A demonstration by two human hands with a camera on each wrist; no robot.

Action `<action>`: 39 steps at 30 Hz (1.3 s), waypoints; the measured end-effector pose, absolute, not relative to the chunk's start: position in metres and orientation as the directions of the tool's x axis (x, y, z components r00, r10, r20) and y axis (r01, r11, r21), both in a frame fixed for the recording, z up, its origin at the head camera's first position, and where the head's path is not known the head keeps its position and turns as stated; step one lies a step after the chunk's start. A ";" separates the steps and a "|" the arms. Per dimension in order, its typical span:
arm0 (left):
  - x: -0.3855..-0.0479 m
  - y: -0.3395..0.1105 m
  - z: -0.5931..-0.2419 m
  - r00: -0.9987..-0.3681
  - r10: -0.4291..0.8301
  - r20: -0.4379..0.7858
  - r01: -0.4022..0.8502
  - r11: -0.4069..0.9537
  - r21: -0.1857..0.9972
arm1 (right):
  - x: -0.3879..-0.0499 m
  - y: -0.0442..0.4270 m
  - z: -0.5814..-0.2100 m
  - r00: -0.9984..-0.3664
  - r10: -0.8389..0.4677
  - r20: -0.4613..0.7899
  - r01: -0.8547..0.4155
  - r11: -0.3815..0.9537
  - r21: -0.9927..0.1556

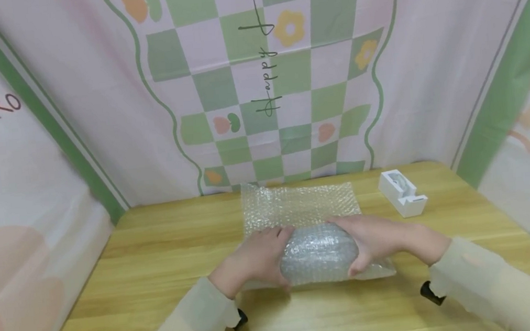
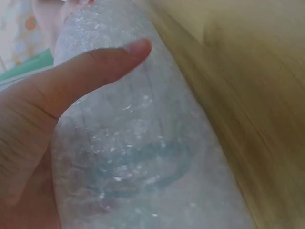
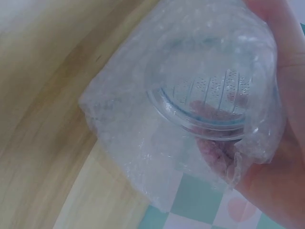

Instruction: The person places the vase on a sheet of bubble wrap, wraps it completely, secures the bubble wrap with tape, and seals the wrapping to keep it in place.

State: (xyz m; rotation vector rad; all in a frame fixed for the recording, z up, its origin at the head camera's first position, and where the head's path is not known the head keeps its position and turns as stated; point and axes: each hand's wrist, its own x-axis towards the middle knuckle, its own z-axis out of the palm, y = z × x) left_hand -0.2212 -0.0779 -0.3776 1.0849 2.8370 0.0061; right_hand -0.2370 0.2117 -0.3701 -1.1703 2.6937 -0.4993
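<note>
Where fingers (image 1: 284,233) clasp both ends, the bubble-wrapped roll (image 1: 320,252) lies between.

Wrap (image 1: 302,204): clear plastic, glossy, bumpy. Vessel (image 3: 205,98) inside: transparent, smooth, shiny; glass or plastic unclear. Table (image 1: 168,253): smooth wood-grain, faint sheen. Dispenser (image 1: 403,202), far right: smooth plastic. Far curtain (image 1: 290,74): matt cloth.

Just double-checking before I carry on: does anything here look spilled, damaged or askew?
I see no spill or damage. Only the "Happy" lettering looks odd: it runs sideways up the backdrop. The bubble wrap shows no clear tear.
</note>
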 end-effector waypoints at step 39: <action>-0.231 -0.075 -0.373 -0.706 0.674 -0.217 0.661 0.737 0.141 | -0.238 0.211 -0.355 -0.710 -0.679 -0.188 -0.538 0.695 -0.477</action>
